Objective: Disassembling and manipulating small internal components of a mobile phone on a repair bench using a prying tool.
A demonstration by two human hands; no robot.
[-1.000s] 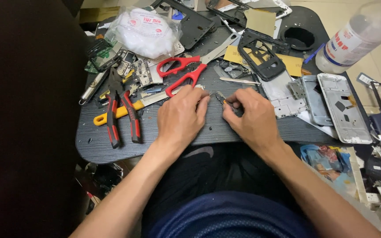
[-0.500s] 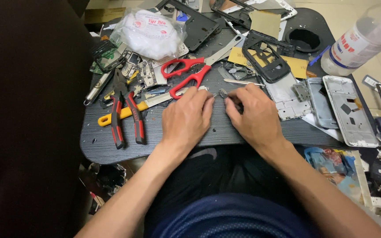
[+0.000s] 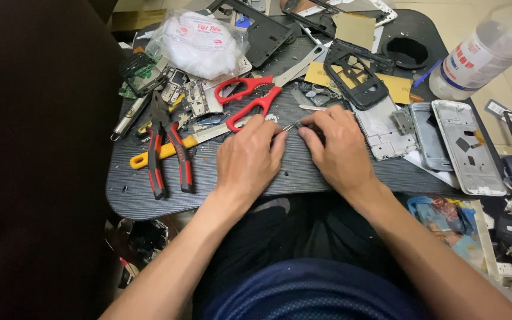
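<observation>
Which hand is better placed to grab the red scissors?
Left. The left hand rests just below the red scissors, fingertips near the handles; the right hand sits further right, pinching a small metal part.

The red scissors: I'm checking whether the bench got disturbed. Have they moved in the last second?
No. The red scissors lie in the same spot, handles beside the white bag, above the left hand.
</observation>
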